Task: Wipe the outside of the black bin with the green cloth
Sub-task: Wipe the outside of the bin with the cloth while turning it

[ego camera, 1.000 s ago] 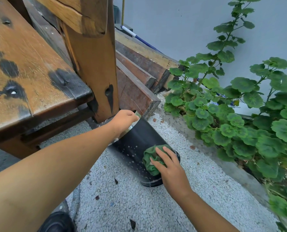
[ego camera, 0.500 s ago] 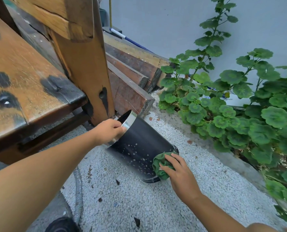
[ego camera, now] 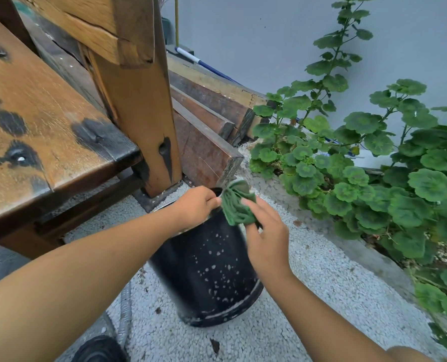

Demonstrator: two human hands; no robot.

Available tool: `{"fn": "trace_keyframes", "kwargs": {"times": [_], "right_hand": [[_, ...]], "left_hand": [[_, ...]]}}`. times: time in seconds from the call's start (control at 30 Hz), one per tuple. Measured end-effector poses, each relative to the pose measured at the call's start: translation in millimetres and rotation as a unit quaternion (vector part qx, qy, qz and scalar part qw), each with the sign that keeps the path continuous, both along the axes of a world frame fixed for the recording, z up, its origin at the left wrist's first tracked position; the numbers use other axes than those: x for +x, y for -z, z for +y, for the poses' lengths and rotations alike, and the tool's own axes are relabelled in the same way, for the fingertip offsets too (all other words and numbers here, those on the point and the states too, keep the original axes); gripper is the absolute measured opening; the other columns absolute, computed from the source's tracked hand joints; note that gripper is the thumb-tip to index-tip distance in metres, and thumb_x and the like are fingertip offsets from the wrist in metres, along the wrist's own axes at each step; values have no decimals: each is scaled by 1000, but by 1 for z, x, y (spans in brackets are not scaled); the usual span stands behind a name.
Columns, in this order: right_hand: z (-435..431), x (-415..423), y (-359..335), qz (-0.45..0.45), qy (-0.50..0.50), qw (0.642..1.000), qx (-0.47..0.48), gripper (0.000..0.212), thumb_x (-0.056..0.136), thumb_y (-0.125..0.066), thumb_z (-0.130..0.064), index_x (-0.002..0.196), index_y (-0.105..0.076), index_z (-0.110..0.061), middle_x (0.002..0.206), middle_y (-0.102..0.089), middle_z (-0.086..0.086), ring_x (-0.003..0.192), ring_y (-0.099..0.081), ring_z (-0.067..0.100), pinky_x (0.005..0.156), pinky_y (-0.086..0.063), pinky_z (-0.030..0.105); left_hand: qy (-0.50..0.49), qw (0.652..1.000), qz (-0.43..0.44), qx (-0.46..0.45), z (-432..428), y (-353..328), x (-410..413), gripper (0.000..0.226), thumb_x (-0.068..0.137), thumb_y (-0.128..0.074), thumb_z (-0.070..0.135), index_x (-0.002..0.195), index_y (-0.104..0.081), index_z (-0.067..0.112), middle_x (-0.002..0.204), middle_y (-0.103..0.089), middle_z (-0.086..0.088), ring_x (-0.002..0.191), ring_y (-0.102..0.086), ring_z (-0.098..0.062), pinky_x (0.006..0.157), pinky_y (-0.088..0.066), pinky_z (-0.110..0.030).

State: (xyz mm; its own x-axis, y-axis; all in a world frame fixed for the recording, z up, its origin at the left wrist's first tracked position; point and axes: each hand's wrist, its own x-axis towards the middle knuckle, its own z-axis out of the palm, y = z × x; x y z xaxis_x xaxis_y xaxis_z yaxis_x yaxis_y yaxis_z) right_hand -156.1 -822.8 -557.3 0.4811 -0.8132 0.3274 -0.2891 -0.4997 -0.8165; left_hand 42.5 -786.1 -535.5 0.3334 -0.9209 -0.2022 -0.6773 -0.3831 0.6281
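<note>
One bench leg (ego camera: 144,121) behind bin (ego camera: 212,273); plants (ego camera: 347,184) beside

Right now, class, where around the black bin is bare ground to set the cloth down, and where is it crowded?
Free: gravel between black bin and plant bed curb; gravel on the bin's near side, right of the hose. Crowded: bin's left, by the bench leg.

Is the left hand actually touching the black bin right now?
Touching. The head view shows the left hand with its fingers curled over the top rim of the black bin, gripping it with no gap between them.
</note>
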Motion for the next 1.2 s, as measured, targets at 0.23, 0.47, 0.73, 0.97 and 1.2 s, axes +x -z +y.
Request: {"fn": "trace_keyframes", "kwargs": {"times": [0.23, 0.47, 0.73, 0.97, 1.2], "right_hand": [[10, 28, 29, 96, -69, 991, -69, 53, 87, -56, 10, 133, -66, -15, 146, -54, 8, 136, -42, 25, 116, -30, 29], [15, 16, 58, 192, -118, 965, -135, 50, 83, -63, 8, 126, -70, -18, 143, -54, 9, 135, -41, 27, 107, -43, 36], [22, -49, 78, 261, -169, 936, -168, 47, 75, -77, 8, 115, -75, -17, 133, -62, 8, 125, -54, 30, 88, -60, 41], [29, -76, 85, 294, -182, 924, -164, 47, 71, -83, 2, 112, -76, -20, 130, -64, 4, 121, -58, 27, 83, -62, 37], [10, -79, 70, 258, -169, 951, 18, 46, 91, -60, 1, 124, -71, -30, 127, -54, -22, 120, -47, 1, 106, -43, 26]], "left_hand": [[-76, 992, 96, 7, 3, 11, 7, 40, 98, -49, 5, 58, -52, 6, 62, -52, -9, 62, -39, -19, 63, -35, -30], [-123, 988, 94, -9, 14, 0, 19, 46, 102, -46, 24, 59, -31, 15, 58, -29, 0, 55, -30, -15, 57, -23, -34], [-120, 990, 68, 6, 15, -1, 25, 45, 101, -46, 19, 59, -31, 15, 58, -29, -1, 57, -30, -17, 57, -23, -32], [-96, 994, 41, 32, 13, -1, 22, 32, 102, -47, 21, 73, -59, 17, 65, -51, 2, 58, -42, -10, 56, -38, -25], [-134, 987, 75, 54, 16, 3, 28, 38, 101, -42, 0, 136, -56, 7, 117, -62, -14, 103, -61, -27, 80, -46, -27]]}}
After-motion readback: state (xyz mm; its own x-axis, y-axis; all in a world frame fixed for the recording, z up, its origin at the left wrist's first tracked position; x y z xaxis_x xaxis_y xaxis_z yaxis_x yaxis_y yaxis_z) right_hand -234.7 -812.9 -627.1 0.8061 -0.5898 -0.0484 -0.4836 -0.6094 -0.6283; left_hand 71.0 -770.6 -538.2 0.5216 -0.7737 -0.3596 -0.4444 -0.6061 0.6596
